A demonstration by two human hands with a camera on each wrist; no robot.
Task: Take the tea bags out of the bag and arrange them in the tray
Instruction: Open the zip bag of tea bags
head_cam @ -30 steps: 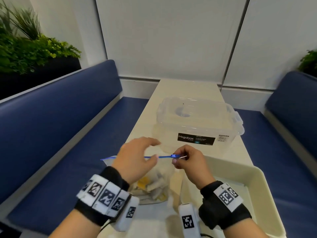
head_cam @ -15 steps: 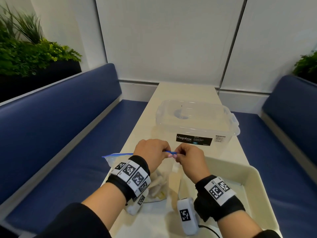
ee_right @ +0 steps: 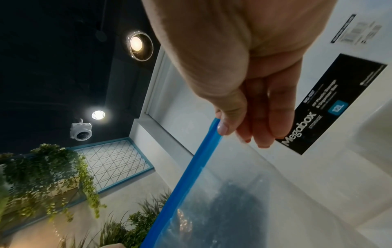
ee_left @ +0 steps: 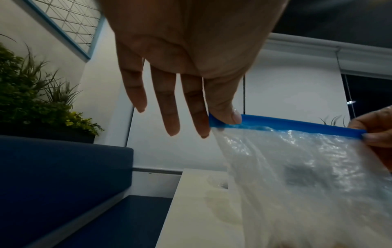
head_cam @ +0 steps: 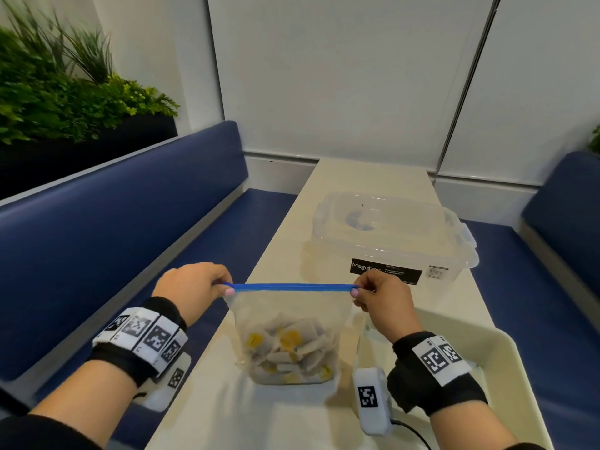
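A clear zip bag with a blue zip strip stands upright on the table, stretched flat between both hands. Several grey and yellow tea bags lie heaped in its bottom. My left hand pinches the strip's left end between thumb and forefinger, the other fingers hanging straight. My right hand pinches the right end. The cream tray sits at the near right, under my right wrist. I cannot tell whether the zip is parted.
A clear lidded Megabox storage box stands behind the bag on the narrow cream table. Blue benches flank the table on both sides. Plants fill a planter at the far left.
My hands were together at the middle of the strip; they have drawn apart to its two ends, and the bag now stands stretched upright and centred.
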